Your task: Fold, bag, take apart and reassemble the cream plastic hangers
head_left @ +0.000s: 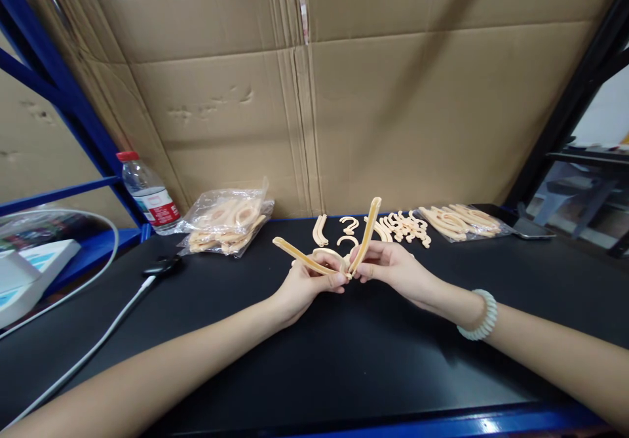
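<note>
Above the middle of the black table, my left hand pinches a curved beige plastic hanger arm that slants up to the left. My right hand grips a second hanger arm, which rises steeply to the right. The inner ends of the two arms meet between my fingertips in a V shape; whether they are joined I cannot tell. A rounded beige piece shows behind my left fingers, partly hidden. Just beyond my hands lie beige hooks and a pair of loose arms.
Bagged beige parts lie at the back left beside a red-capped bottle. Small pieces and another bag of arms lie at the back right. A white cable crosses the left side. Cardboard stands behind the table.
</note>
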Tool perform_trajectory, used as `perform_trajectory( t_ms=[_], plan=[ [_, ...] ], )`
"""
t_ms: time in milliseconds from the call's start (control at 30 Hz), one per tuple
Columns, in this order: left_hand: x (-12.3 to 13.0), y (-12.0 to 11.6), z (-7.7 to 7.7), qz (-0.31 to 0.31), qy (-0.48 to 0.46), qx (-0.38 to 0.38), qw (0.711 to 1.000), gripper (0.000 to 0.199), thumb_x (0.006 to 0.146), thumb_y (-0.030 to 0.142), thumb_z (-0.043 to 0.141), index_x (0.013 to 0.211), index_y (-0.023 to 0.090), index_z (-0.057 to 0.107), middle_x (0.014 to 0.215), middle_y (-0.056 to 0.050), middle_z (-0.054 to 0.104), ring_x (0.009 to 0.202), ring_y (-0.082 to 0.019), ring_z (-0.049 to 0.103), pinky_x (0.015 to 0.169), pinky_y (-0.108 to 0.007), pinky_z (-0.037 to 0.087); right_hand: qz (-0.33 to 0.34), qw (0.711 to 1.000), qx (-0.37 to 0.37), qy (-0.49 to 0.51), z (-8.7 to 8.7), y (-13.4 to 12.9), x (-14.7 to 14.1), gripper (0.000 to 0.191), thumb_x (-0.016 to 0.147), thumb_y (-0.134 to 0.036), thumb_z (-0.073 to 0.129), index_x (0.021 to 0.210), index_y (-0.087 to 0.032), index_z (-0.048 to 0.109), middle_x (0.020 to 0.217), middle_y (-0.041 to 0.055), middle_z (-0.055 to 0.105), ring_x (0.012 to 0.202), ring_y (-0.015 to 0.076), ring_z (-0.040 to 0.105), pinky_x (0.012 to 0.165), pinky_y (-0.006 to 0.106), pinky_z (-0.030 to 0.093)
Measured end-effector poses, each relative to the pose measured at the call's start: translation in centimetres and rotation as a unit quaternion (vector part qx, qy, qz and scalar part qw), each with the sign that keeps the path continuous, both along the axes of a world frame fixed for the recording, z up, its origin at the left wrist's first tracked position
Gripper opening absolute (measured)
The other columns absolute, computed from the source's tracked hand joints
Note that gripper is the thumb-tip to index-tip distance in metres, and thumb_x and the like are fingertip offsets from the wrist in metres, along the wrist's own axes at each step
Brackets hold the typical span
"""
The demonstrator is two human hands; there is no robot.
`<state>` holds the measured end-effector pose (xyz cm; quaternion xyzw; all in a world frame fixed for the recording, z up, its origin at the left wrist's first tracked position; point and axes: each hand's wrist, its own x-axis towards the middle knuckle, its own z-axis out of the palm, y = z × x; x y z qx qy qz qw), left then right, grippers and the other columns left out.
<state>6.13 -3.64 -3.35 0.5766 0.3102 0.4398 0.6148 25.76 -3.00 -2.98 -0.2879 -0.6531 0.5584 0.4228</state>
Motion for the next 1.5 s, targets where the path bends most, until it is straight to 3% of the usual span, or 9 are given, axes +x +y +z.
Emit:
perform_trajectory(
  t_ms=[433,767,1167,1500],
  plan=[
    [0.0,0.2,-0.3,-0.036,-0.016,0.007,0.999,0.024,0.062,0.023,0.084,0.072,0.011,0.067,0.072,-0.005,0.069,0.069,-0.015,0.063,0.062,-0.024,0.052,0.013,1.000,-0.027,-0.009,-0.2,-0.1,-0.2,0.015,0.073,-0.025,0.075,0.085,-0.017,0.071,0.083,0.0024,0.071,0.076,0.0147,0.067,0.073,0.029,0.055],
    [0.0,0.1,-0.5,-0.019,-0.023,-0.002,1.000,0.025,0.059,0.022,0.086,0.070,0.011,0.067,0.071,-0.004,0.069,0.066,-0.014,0.064,0.063,-0.024,0.053,-0.005,1.000,0.000,-0.001,-0.4,-0.3,-0.4,0.017,0.068,-0.022,0.076,0.084,-0.018,0.071,0.082,0.0033,0.074,0.077,0.0178,0.070,0.070,0.030,0.057],
    [0.2,0.0,-0.7,0.038,-0.053,-0.032,0.997,0.029,0.055,0.022,0.089,0.067,0.012,0.065,0.069,0.000,0.066,0.065,-0.012,0.063,0.064,-0.023,0.055,-0.039,0.997,0.062,0.000,-0.8,-1.0,-0.8,0.015,0.072,-0.028,0.075,0.072,-0.019,0.063,0.090,0.0045,0.074,0.086,0.0200,0.071,0.082,0.034,0.058],
    [0.4,-0.4,0.0,0.044,-0.038,-0.051,0.997,0.035,0.056,0.030,0.089,0.072,0.011,0.063,0.069,-0.001,0.067,0.066,-0.012,0.065,0.068,-0.024,0.056,-0.072,0.996,0.059,-0.002,-0.9,-1.1,-1.3,0.021,0.072,-0.031,0.076,0.078,-0.017,0.062,0.081,0.0038,0.072,0.076,0.0165,0.069,0.072,0.030,0.058]
  ],
)
